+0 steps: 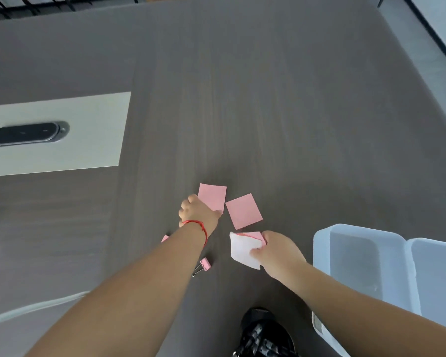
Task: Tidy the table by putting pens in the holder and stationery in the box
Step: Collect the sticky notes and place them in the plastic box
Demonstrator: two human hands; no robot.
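Note:
Two pink sticky notes lie on the dark table: one (214, 195) under the fingers of my left hand (197, 211), the other (243, 210) free to its right. My right hand (278, 249) grips a small stack of notes (243, 249), white underside showing with a pink edge on top. A pink binder clip (202, 265) lies beside my left forearm. A scrap of pink (164, 238) peeks out left of that wrist. The open translucent box (355, 266) stands at the right. A black mesh pen holder (264, 333) with pens sits at the bottom edge.
The box's lid (438, 269) hangs open to the right. A white inset panel (62, 132) with a black oval device (27, 134) is at the left. A white cable (34, 309) runs along the lower left. The table's right edge (422, 81) slants away.

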